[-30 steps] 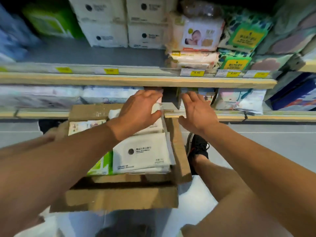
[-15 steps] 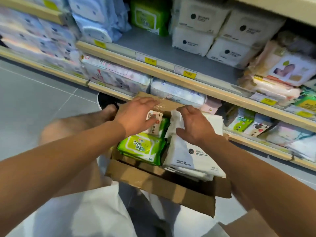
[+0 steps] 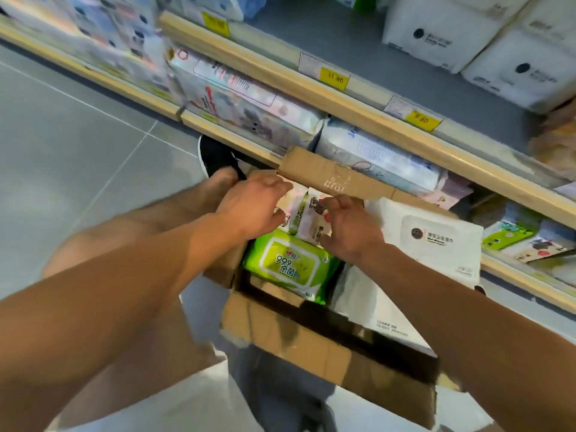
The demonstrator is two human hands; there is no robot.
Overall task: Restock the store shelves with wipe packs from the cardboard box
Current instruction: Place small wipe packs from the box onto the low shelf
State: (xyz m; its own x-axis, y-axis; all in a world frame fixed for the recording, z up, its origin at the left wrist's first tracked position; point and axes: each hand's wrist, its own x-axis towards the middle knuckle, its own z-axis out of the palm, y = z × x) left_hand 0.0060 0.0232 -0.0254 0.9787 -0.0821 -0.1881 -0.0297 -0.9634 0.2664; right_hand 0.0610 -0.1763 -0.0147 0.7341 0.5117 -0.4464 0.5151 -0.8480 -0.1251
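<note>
- The cardboard box [image 3: 314, 341] sits on the floor [image 3: 62, 126] against the lower shelf [image 3: 224, 135], its far flap [image 3: 330, 177] standing up in front of the shelved packs [image 3: 249, 104].
- Yellow price tags [image 3: 333, 77] line the upper shelf edge [image 3: 358, 104]; white packs [image 3: 442, 29] stand above.
- A black shoe [image 3: 215, 155] rests beside the box.
- Inside: a green wipe pack [image 3: 290, 263], a large white pack [image 3: 436, 241], and small upright white packs [image 3: 307, 216].
- The left hand [image 3: 252, 207] and right hand [image 3: 349, 229] curl around those small packs, grasping them.
</note>
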